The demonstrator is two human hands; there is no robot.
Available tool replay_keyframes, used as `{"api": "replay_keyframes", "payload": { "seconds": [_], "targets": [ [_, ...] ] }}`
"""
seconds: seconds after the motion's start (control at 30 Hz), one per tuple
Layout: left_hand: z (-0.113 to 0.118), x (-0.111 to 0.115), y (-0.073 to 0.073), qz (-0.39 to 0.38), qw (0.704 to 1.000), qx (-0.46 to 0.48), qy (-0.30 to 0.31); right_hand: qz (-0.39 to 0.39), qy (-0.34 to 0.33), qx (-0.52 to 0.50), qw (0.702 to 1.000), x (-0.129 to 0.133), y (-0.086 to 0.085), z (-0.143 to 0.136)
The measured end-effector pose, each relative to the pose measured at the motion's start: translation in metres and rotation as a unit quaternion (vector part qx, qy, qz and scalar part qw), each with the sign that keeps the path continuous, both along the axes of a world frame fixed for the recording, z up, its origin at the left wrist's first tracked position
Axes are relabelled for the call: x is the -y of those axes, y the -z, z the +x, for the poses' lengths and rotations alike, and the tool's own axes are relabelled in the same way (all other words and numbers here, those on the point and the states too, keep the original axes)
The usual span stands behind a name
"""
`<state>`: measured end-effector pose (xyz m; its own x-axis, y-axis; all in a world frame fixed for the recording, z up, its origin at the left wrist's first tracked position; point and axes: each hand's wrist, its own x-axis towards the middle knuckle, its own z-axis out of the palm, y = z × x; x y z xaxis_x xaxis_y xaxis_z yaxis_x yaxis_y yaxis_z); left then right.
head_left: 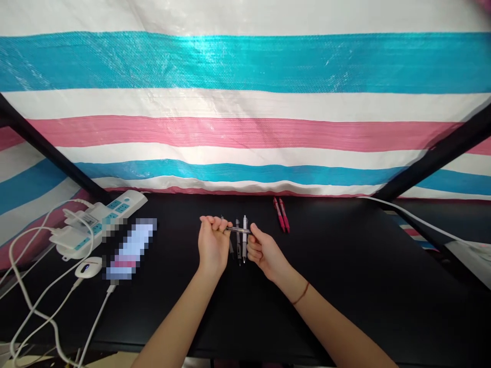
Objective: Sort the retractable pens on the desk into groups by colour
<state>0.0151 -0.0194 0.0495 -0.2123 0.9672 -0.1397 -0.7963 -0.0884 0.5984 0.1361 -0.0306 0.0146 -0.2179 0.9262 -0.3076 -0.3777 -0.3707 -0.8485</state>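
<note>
A slim pen (pixel 240 230) with a clear, dark-tipped barrel is held level between both hands above the black table (pixel 345 286). My left hand (pixel 214 240) has its fingers curled round the pen's left end. At the right end, my right hand (pixel 264 249) pinches it between thumb and bent fingers. Beneath the held pen lie a white pen (pixel 244 250) and a dark pen (pixel 239 250), side by side and pointing away from me. Another dark pen is partly hidden beside my left hand. Two red pens (pixel 282 215) lie together farther back, right of my hands.
On the left are a white power strip (pixel 130 204), a lit phone (pixel 132 250), a small white device (pixel 89 267) and looping white cables (pixel 57 327). A striped sheet (pixel 245 133) hangs behind the table, with black frame bars on both sides. Another cable runs at the right.
</note>
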Motion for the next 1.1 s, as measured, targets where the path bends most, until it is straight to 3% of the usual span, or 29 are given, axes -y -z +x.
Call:
{"api": "replay_keyframes", "payload": {
  "seconds": [0.07,0.13,0.23,0.33,0.4,0.43,0.5,0.63,0.7,0.8,0.87,0.93,1.03,1.1],
  "targets": [
    [-0.005,-0.002,-0.005,-0.044,0.997,0.052,-0.035,0.089,0.028,0.092,0.991,0.006,0.000,-0.006],
    [-0.011,-0.004,-0.007,-0.081,0.992,0.083,-0.044,0.199,0.062,0.203,0.957,0.013,0.000,-0.012],
    [-0.019,-0.005,-0.008,-0.091,0.992,0.085,-0.034,0.348,0.070,0.322,0.878,0.017,0.000,-0.013],
    [-0.023,-0.005,-0.006,-0.085,0.994,0.069,-0.015,0.490,0.056,0.398,0.773,0.013,-0.001,-0.004],
    [-0.023,-0.005,-0.006,-0.092,0.993,0.075,-0.015,0.557,0.039,0.433,0.708,0.007,-0.001,0.003],
    [-0.023,-0.005,-0.006,-0.097,0.991,0.085,-0.020,0.569,0.029,0.443,0.692,0.005,-0.001,0.006],
    [-0.022,-0.006,-0.007,-0.110,0.987,0.112,-0.040,0.544,0.004,0.446,0.711,0.003,-0.001,0.010],
    [-0.018,-0.008,-0.007,-0.109,0.984,0.130,-0.052,0.354,-0.059,0.350,0.865,0.003,0.000,0.010],
    [-0.015,-0.009,-0.003,-0.105,0.990,0.089,-0.022,0.279,-0.042,0.274,0.919,0.001,0.000,0.010],
    [-0.013,-0.010,0.006,-0.091,0.994,-0.054,0.028,0.223,0.036,0.190,0.956,-0.006,-0.003,0.015],
    [-0.015,-0.011,0.012,-0.055,0.978,-0.196,0.053,0.193,0.082,0.149,0.966,-0.012,-0.007,0.023],
    [-0.021,-0.012,0.017,-0.008,0.925,-0.370,0.088,0.171,0.116,0.116,0.972,-0.018,-0.009,0.034],
    [-0.032,-0.013,0.018,0.089,0.779,-0.609,0.121,0.162,0.129,0.094,0.974,-0.024,-0.008,0.048],
    [-0.037,-0.013,0.018,0.156,0.701,-0.685,0.127,0.165,0.123,0.093,0.974,-0.027,-0.006,0.054]
  ]
}}
